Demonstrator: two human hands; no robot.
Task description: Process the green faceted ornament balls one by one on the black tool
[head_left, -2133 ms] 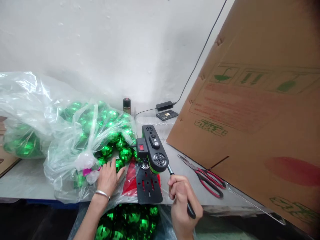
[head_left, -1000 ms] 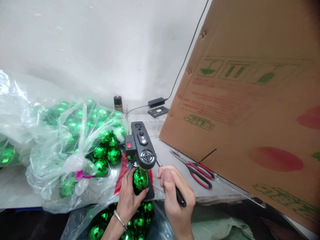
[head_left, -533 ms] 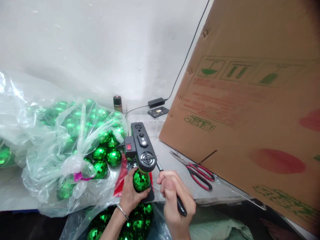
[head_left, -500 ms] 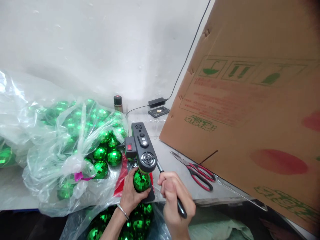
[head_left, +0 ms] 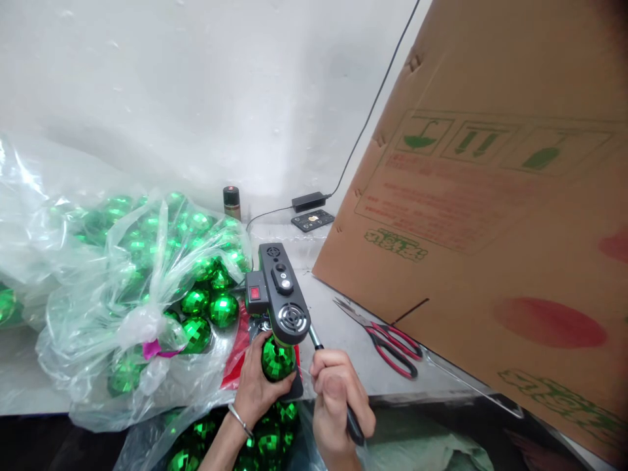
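Note:
A shiny green mirrored ball [head_left: 277,360] is held in my left hand [head_left: 259,379], fingers and thumb curled around its sides. The ball sits under the near end of a black bench machine [head_left: 284,288], which has round vents on top and a switch box with a red switch [head_left: 255,293] on its left. My right hand [head_left: 338,399] is closed around the black grip of a lever [head_left: 355,425]; its metal rod [head_left: 314,337] runs up to the machine's right side. What the machine does to the ball's top is hidden beneath its head.
A clear plastic bag [head_left: 142,327] of green balls fills the bench's left. Another bag of balls [head_left: 265,445] is below the bench edge. Red-handled scissors [head_left: 387,340] lie right, before a large cardboard box [head_left: 471,229]. A bottle [head_left: 231,203], power adapter [head_left: 309,201] and phone [head_left: 313,220] stand behind.
My right hand and the lever have shifted slightly down and left. My left hand still holds the ball under the machine; the view has moved a little.

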